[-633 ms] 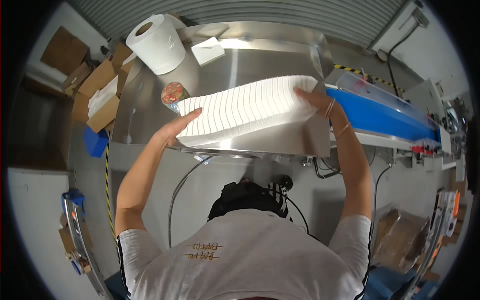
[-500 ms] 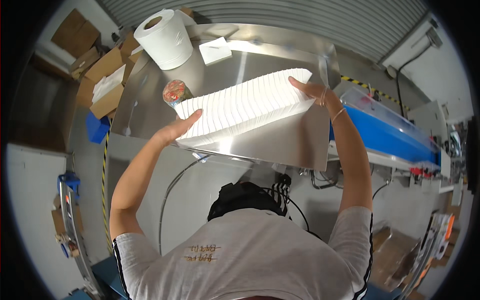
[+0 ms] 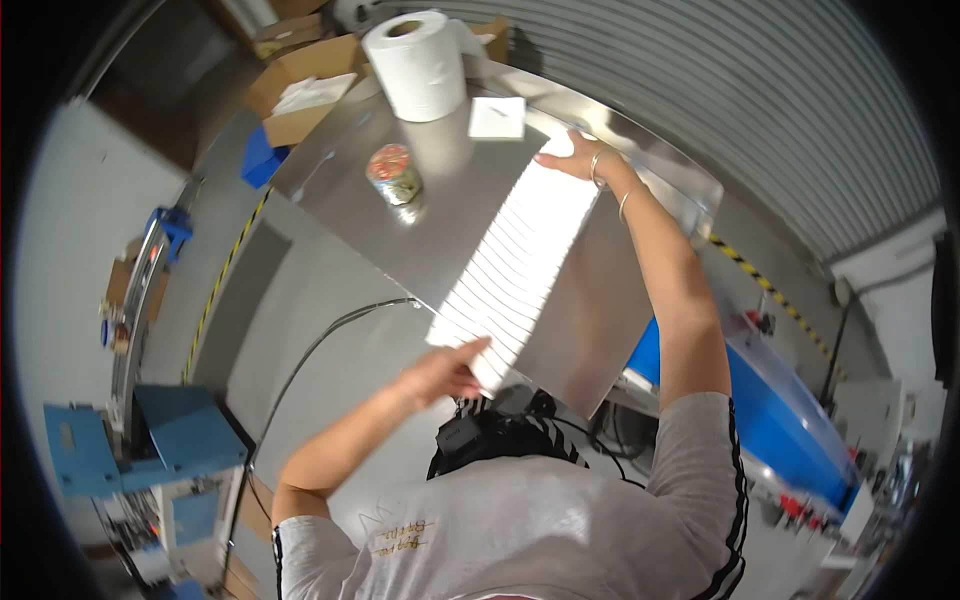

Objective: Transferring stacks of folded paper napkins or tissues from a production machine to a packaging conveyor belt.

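Note:
A long row of white, thin paper packs point(image 3: 510, 265), pressed together with dark lines between them, runs slantwise between my two hands. My right hand point(image 3: 583, 160) is closed round its far end, the thumb lying on the top face. At the near end my left hand point(image 3: 440, 374) pinches the row, thumb on top and fingers curled at the end, slightly blurred. This near end juts past the front edge of the metal table point(image 3: 450, 200). Whether the row's underside touches the table, I cannot tell.
A can-shaped container point(image 3: 394, 175) with a red-patterned top stands left of the row. Behind it are a big white paper roll point(image 3: 415, 70) and a small white pad point(image 3: 497, 118). Cardboard boxes point(image 3: 310, 70) sit at the far left; a blue conveyor point(image 3: 770, 400) is at the right.
The row has swung from lying crosswise to a steep slant, its left end coming toward me with my left hand. The can-shaped container now shows apart from it. The whole view has turned.

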The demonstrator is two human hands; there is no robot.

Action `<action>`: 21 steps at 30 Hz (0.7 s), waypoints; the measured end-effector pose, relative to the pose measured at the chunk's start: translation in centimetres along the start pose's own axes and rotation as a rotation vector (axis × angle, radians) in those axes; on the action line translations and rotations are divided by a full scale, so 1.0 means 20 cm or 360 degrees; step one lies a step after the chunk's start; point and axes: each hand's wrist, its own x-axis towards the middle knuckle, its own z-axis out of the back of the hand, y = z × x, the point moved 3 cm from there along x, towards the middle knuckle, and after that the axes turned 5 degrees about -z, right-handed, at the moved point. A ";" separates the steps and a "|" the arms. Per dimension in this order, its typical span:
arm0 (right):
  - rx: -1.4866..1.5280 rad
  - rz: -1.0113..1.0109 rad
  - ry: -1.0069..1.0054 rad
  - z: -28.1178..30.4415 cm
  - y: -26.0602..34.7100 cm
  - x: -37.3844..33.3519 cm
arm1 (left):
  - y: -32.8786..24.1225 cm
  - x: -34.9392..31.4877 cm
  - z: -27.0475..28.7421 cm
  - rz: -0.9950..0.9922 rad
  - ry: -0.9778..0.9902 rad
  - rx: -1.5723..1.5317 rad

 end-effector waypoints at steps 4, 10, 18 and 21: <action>-0.0194 0.0335 0.0110 -0.09 0.35 0.02 | 0.24 -0.03 -0.35 -0.0150 0.0065 -0.0815; -0.0522 0.0914 0.0170 -0.30 0.84 -0.06 | 0.35 -0.01 -0.69 -0.0234 0.0262 -0.1204; -0.0620 0.1482 0.0033 -0.42 1.02 -0.18 | 0.49 0.12 -0.88 -0.0132 0.0527 -0.1439; -0.0360 0.1651 -0.0341 -0.34 0.89 -0.27 | 0.43 0.10 -0.89 -0.0016 0.0569 -0.1418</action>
